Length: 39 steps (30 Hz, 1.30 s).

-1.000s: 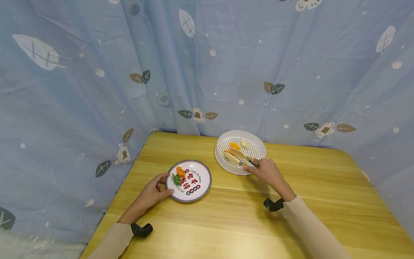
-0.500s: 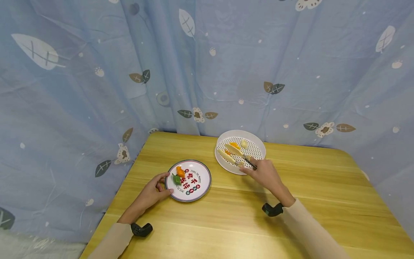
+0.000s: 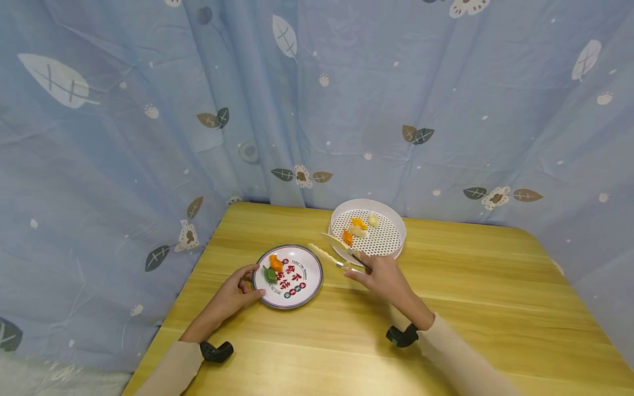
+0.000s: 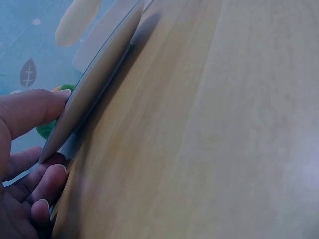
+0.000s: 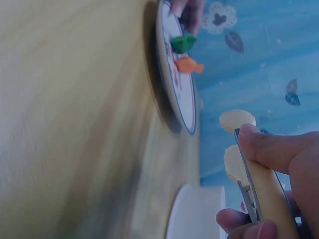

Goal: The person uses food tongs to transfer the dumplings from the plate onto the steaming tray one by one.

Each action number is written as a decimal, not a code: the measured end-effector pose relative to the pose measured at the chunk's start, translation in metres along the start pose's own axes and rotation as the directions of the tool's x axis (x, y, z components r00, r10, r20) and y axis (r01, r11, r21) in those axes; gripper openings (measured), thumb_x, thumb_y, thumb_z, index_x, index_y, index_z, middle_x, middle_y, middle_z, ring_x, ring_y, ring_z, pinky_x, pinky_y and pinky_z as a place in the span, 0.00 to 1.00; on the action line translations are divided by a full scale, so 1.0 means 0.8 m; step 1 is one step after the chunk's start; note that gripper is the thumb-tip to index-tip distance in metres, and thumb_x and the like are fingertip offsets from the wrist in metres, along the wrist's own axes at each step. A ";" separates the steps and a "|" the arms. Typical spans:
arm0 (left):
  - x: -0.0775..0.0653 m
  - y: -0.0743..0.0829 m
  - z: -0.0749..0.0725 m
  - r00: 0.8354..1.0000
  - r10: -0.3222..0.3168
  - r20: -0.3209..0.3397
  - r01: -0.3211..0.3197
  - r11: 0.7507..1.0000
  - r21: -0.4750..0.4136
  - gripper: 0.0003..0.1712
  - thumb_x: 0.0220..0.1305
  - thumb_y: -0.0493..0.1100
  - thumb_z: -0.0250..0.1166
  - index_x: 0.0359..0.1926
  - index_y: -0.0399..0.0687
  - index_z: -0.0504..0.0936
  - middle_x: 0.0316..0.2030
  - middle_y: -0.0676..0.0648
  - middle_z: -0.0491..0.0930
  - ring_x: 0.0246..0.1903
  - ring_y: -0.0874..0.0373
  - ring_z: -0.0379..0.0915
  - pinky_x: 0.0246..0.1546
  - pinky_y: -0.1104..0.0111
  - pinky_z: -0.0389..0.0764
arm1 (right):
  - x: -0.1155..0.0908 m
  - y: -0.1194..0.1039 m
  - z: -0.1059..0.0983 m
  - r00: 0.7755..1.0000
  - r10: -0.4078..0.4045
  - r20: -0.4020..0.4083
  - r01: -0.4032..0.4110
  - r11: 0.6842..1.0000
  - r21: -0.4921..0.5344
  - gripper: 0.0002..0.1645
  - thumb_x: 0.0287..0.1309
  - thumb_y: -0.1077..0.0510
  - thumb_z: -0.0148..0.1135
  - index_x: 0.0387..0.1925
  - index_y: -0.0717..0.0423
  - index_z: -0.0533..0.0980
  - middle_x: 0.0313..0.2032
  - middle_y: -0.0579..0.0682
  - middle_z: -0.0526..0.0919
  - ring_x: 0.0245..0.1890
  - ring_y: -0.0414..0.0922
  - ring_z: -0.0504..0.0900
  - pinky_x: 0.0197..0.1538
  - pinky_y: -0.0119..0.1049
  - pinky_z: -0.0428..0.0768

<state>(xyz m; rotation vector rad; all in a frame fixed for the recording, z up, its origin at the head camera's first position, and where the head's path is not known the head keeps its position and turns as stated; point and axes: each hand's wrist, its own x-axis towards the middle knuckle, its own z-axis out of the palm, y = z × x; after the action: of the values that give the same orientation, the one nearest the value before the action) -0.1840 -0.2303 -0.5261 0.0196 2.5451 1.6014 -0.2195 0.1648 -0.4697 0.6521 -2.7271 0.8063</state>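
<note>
My left hand (image 3: 236,291) grips the left rim of a white plate (image 3: 302,294), thumb above and fingers under the edge in the left wrist view. An orange dumpling-shaped piece (image 3: 275,263) and a green pepper-like piece (image 3: 269,275) lie on the plate. My right hand (image 3: 383,278) holds tongs (image 3: 327,254) with pale broad tips and metal arms. The tips are spread apart, with nothing visible between them, between the plate and a white perforated basket (image 3: 339,212). Inside the basket are an orange piece (image 3: 348,237), a yellow piece (image 3: 359,223) and pale pieces (image 3: 373,220).
A wooden table (image 3: 307,352) carries everything. A blue patterned curtain (image 3: 346,110) hangs behind and along the left side. The basket's raised wall stands near the table's back edge. Black wrist cameras (image 3: 402,335) are worn on both wrists.
My right hand has brought the tongs out of the basket, leftward and toward the plate. A pale piece they covered now shows in the basket. My left hand has stayed still.
</note>
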 end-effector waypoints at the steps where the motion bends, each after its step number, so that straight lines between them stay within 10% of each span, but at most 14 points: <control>1: 0.000 0.000 0.000 1.000 0.001 -0.001 -0.001 1.000 0.002 0.42 0.60 0.45 0.78 0.73 0.52 0.69 0.52 0.43 0.72 0.37 0.51 0.66 0.32 0.68 0.70 | 0.000 -0.003 0.003 1.000 -0.008 0.007 0.008 1.000 0.006 0.26 0.53 0.39 0.78 0.40 0.57 0.86 0.16 0.37 0.61 0.18 0.34 0.60 0.24 0.31 0.61; 7: 0.000 -0.001 0.000 1.000 0.004 -0.005 -0.004 1.000 0.009 0.42 0.60 0.45 0.78 0.73 0.52 0.69 0.52 0.43 0.72 0.38 0.51 0.66 0.33 0.68 0.70 | -0.001 -0.018 0.018 0.998 -0.044 0.033 0.043 0.999 0.027 0.23 0.54 0.39 0.77 0.24 0.47 0.75 0.16 0.37 0.62 0.19 0.34 0.61 0.24 0.31 0.62; 16: -0.001 0.000 0.001 1.000 -0.003 -0.005 0.003 1.000 0.003 0.42 0.60 0.45 0.77 0.73 0.52 0.69 0.52 0.43 0.72 0.38 0.51 0.66 0.34 0.68 0.70 | 0.000 -0.035 0.038 0.996 -0.044 0.083 0.039 0.998 0.052 0.23 0.55 0.38 0.76 0.27 0.50 0.77 0.15 0.36 0.57 0.19 0.34 0.58 0.23 0.31 0.58; 25: -0.001 0.001 0.001 1.000 -0.002 -0.007 0.002 1.000 -0.002 0.42 0.61 0.44 0.77 0.73 0.51 0.69 0.52 0.43 0.72 0.38 0.51 0.66 0.33 0.68 0.70 | -0.001 -0.047 0.056 0.993 -0.032 0.117 0.030 0.999 0.018 0.28 0.57 0.35 0.74 0.47 0.53 0.86 0.17 0.37 0.56 0.20 0.36 0.60 0.24 0.32 0.59; 32: -0.001 0.000 0.001 1.000 0.001 -0.005 -0.001 1.000 -0.003 0.42 0.60 0.44 0.77 0.73 0.51 0.69 0.52 0.43 0.72 0.37 0.51 0.66 0.33 0.68 0.70 | 0.000 -0.056 0.064 0.988 -0.043 0.146 0.039 0.999 0.031 0.25 0.58 0.36 0.73 0.36 0.54 0.82 0.18 0.38 0.57 0.20 0.36 0.60 0.24 0.32 0.58; 39: -0.001 0.003 0.002 1.000 0.006 -0.012 -0.006 1.000 0.005 0.42 0.60 0.44 0.78 0.73 0.50 0.69 0.52 0.43 0.73 0.37 0.51 0.66 0.33 0.68 0.70 | 0.002 -0.061 0.069 0.984 -0.012 0.178 0.009 1.000 0.020 0.33 0.59 0.35 0.72 0.56 0.54 0.85 0.19 0.39 0.56 0.20 0.36 0.58 0.24 0.33 0.55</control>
<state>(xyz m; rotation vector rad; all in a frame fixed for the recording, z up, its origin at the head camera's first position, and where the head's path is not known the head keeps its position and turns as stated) -0.1834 -0.2280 -0.5250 0.0182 2.5604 1.6024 -0.2023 0.0967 -0.4924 0.7770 -2.8751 0.8093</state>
